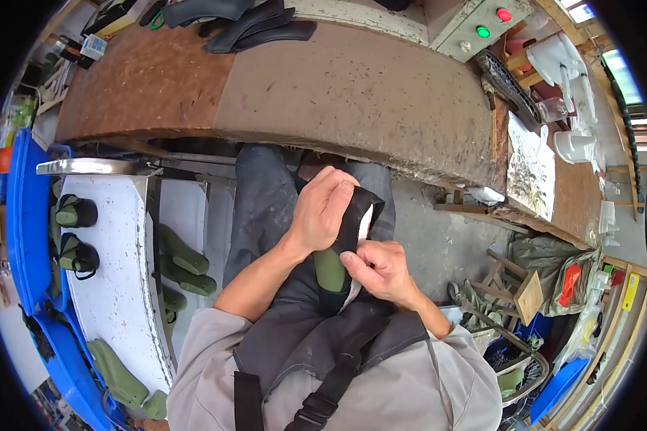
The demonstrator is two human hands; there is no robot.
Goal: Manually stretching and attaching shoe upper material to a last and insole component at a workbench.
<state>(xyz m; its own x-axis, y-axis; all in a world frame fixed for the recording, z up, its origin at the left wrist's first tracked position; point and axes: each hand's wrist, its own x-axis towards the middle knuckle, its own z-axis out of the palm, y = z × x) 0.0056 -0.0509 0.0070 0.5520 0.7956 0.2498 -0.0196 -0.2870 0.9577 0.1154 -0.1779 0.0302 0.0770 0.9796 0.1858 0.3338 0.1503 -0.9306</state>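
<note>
- One green boot (pixel 330 269) with a black upper lies over the person's lap, below the workbench (pixel 352 93) edge.
- The left hand (pixel 322 212) is curled over the top of the boot's black upper, fingers wrapped down around it, holding it.
- The right hand (pixel 381 267) pinches a pale strip (pixel 364 224) at the boot's side, thumb and forefinger closed tight on it; the other fingers are folded in.
- To the left stands a white rack (pixel 115 280) with a blue bin (pixel 29 215) beside it.
- On and about the rack I count about six more green boots: two (pixel 75 212) with black cuffs on the left side, two (pixel 183 258) lying in the gap on the right, two (pixel 118 373) near the bottom. Some may be hidden.
- At the far edge of the bench lie a few black rubber pieces (pixel 255 25); the exact count cannot be told.
- A grey control box (pixel 474 25) sits at the bench's far right, with three round buttons: one red (pixel 504 14), one green (pixel 483 31), one pale (pixel 466 46).
- White moulded forms (pixel 568 65) stand at the right, at least two.
- Down at the right: one small wooden stool (pixel 514 280), one grey sack (pixel 546 255) with a red packet (pixel 569 284) against it, and one yellow tag (pixel 630 291).
</note>
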